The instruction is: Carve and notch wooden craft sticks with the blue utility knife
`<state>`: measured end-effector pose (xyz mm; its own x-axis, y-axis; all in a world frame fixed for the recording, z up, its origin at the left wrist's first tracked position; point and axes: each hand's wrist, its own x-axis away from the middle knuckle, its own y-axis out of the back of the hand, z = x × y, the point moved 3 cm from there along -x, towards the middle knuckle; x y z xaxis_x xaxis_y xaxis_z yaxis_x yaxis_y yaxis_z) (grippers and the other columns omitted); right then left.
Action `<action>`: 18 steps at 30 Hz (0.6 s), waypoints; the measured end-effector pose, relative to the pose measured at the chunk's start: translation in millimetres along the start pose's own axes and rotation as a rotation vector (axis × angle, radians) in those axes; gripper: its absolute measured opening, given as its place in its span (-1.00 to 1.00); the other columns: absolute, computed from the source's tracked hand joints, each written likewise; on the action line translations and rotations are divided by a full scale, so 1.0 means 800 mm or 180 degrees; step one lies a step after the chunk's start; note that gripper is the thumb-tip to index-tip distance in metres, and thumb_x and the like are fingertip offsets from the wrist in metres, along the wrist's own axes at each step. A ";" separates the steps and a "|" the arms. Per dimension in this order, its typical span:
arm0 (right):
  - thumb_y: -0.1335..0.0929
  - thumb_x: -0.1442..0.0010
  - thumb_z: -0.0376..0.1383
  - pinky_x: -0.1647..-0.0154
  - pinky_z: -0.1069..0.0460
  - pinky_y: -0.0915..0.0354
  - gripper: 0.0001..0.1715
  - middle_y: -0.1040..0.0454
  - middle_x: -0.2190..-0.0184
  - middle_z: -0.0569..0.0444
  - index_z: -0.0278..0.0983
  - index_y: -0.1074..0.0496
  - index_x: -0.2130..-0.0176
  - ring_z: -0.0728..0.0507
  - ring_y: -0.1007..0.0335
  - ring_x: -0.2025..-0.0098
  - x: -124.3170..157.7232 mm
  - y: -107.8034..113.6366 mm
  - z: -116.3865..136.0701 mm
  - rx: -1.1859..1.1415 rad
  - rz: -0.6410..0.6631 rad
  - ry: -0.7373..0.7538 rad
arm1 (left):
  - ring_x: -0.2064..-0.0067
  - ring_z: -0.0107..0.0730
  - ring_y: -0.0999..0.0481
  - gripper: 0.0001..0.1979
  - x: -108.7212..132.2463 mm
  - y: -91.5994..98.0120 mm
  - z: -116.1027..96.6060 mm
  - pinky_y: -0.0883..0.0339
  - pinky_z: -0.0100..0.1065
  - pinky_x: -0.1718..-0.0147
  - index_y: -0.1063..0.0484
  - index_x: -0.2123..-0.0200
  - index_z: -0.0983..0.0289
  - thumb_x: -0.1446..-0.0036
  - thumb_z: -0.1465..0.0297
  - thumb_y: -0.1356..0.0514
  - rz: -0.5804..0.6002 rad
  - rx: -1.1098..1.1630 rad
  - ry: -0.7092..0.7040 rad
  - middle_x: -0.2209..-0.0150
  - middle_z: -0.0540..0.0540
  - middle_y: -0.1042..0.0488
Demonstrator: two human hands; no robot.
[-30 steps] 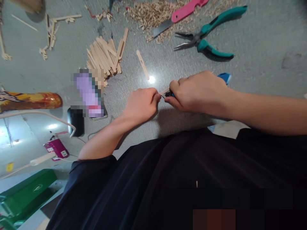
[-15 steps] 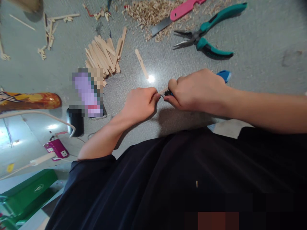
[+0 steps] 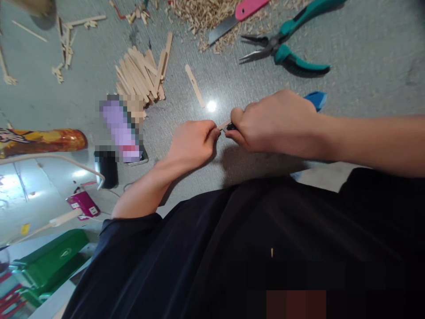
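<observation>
Near the middle of the view, my left hand pinches one end of a pale wooden stick. My right hand is closed round a blue-handled cutter, whose blue end sticks out behind the hand. Its dark tip and thin blade meet the stick between the two hands, and the rest is hidden in my fist. Just beyond my hands a loose stick with a small slot lies on the grey table. A pile of wooden sticks is at the left.
Teal pliers and a pink-handled saw lie at the far side, by a heap of wood chips. At the left are a purple phone, a black object, a bottle and a magenta adapter.
The view has shifted slightly, so objects sit a little differently in it. Both hands keep their hold, close together, with little visible movement.
</observation>
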<state>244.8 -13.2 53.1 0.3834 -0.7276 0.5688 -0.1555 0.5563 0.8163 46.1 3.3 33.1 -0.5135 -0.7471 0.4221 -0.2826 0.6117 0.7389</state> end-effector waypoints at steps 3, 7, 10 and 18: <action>-0.20 -0.72 0.20 0.20 -0.23 -0.38 -0.24 -0.76 0.19 -0.32 -0.26 -0.65 -0.32 -0.54 -0.76 0.13 -0.002 -0.001 -0.001 0.0001 0.0007 -0.0042 | 0.37 -0.19 -0.40 -0.66 0.000 0.000 0.000 -0.06 -0.12 0.29 -0.47 0.37 0.16 -0.52 0.22 -0.21 -0.0039 0.0093 0.0022 0.46 0.08 -0.49; -0.22 -0.70 0.20 0.23 -0.21 -0.33 -0.27 -0.74 0.24 -0.27 -0.24 -0.67 -0.27 -0.48 -0.72 0.19 -0.003 -0.002 -0.002 0.0002 -0.0024 -0.0014 | 0.40 -0.22 -0.35 -0.65 0.000 0.000 0.002 -0.02 -0.11 0.30 -0.47 0.39 0.16 -0.52 0.23 -0.23 -0.0082 0.0209 0.0044 0.49 0.06 -0.44; -0.20 -0.70 0.21 0.25 -0.21 -0.32 -0.25 -0.73 0.24 -0.27 -0.25 -0.67 -0.26 -0.52 -0.71 0.19 -0.002 -0.002 -0.002 0.0057 -0.0014 -0.0025 | 0.39 -0.22 -0.36 -0.65 0.000 -0.001 0.002 -0.02 -0.11 0.30 -0.48 0.38 0.15 -0.52 0.21 -0.22 -0.0077 0.0229 0.0068 0.48 0.06 -0.44; -0.24 -0.65 0.16 0.24 -0.24 -0.25 -0.36 -0.70 0.30 -0.26 -0.16 -0.69 -0.19 -0.51 -0.67 0.24 -0.002 -0.005 -0.003 -0.0178 -0.0150 -0.0015 | 0.37 -0.21 -0.40 -0.66 0.001 0.003 -0.003 -0.09 -0.11 0.27 -0.52 0.35 0.15 -0.54 0.22 -0.21 0.0024 0.0058 0.0188 0.45 0.07 -0.51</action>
<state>247.2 -13.0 48.8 0.3848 -0.7553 0.5305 -0.0862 0.5428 0.8354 47.2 3.6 36.7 -0.4670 -0.7562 0.4583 -0.2937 0.6215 0.7263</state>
